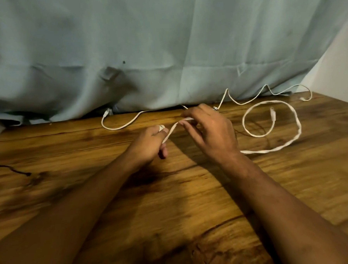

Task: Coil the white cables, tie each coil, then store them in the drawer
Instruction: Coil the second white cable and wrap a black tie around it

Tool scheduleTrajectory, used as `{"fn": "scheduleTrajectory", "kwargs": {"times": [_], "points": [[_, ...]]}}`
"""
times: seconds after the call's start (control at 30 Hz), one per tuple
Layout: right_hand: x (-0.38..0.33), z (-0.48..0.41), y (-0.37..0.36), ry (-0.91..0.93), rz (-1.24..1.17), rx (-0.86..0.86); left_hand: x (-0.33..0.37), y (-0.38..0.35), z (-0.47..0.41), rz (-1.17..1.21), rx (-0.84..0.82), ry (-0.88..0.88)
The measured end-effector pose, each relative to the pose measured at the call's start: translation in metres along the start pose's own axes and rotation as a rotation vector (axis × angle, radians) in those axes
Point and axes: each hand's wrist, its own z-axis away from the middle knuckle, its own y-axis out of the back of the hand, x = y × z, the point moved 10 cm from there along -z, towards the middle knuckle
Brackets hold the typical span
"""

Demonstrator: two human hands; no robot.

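Observation:
A flat white cable (295, 123) lies on the wooden table (172, 192), curling into a loose loop at the right with its plug end inside the loop. My left hand (147, 145) pinches one end of this cable. My right hand (211, 130) grips the same cable a short way along, with the stretch between the hands raised off the wood. A second, thinner white cable (120, 126) snakes along the table's far edge, from a plug at the left to a wavy run at the far right. No drawer is in view.
A pale blue-green curtain (165, 51) hangs along the table's far edge. A thin black cord (11, 169) lies at the left edge of the table. A white wall shows at the far right.

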Motion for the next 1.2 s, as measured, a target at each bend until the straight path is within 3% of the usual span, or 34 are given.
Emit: {"fn": "scheduleTrajectory", "kwargs": {"times": [0.17, 0.3, 0.6, 0.73, 0.87, 1.03, 1.2], "points": [[0.038, 0.008, -0.001, -0.206, -0.018, 0.017, 0.014, -0.026, 0.009, 0.402, -0.197, 0.007], [0.047, 0.013, -0.015, -0.267, -0.05, -0.056, 0.026, -0.039, 0.023, 0.686, -0.411, 0.049], [0.042, 0.022, -0.049, -0.31, 0.0, -0.345, 0.033, -0.031, 0.024, 1.101, -0.546, 0.11], [0.02, 0.026, -0.067, -0.184, 0.166, -0.532, 0.025, -0.006, 0.006, 1.232, -0.338, 0.096], [-0.019, 0.029, -0.077, 0.024, 0.136, -0.616, 0.017, 0.019, -0.005, 1.298, -0.169, 0.05], [-0.058, 0.032, -0.076, 0.283, 0.147, -0.536, -0.001, 0.031, -0.008, 1.287, 0.061, 0.127], [-0.063, 0.03, -0.069, 0.294, 0.036, -0.493, -0.017, 0.038, -0.016, 1.029, 0.136, 0.101]]}}
